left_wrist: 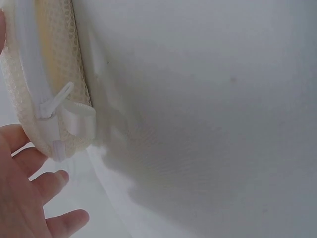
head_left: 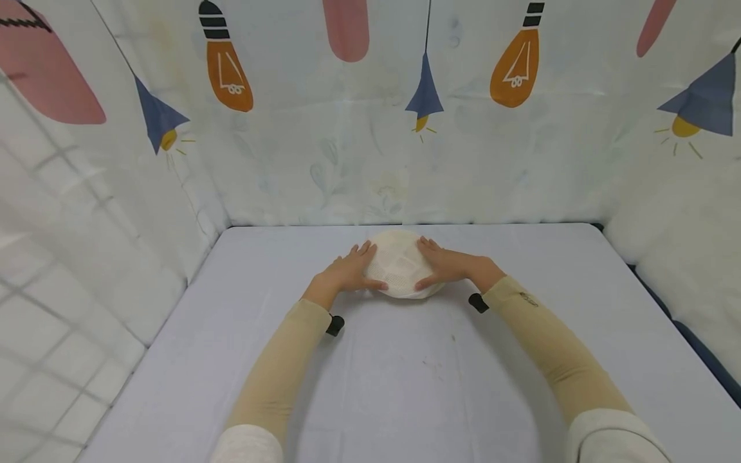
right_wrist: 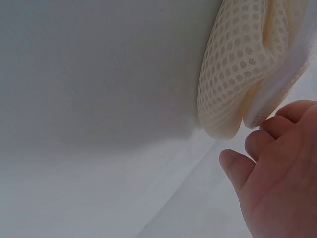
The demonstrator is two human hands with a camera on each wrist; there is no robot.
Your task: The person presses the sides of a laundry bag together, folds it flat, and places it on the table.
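My left hand [head_left: 347,273] lies on the left side of the round mesh pouch [head_left: 401,265], fingers straight over its top and thumb along its near edge; grip spread, flat contact, nothing pinched. My right hand [head_left: 446,265] mirrors it on the right side, fingers laid over the top, thumb at the near edge, also spread. In the left wrist view my fingers [left_wrist: 47,183] are relaxed just beside the pouch's white zipper [left_wrist: 37,84] and its pull tab. In the right wrist view my fingertips [right_wrist: 277,124] touch the cream honeycomb mesh at its folded rim. The pouch sits on the pale blue table [head_left: 405,386], toward the far middle, close to the back wall. A printed curtain [head_left: 370,116] with bulbs and lamps encloses the table on the far side.
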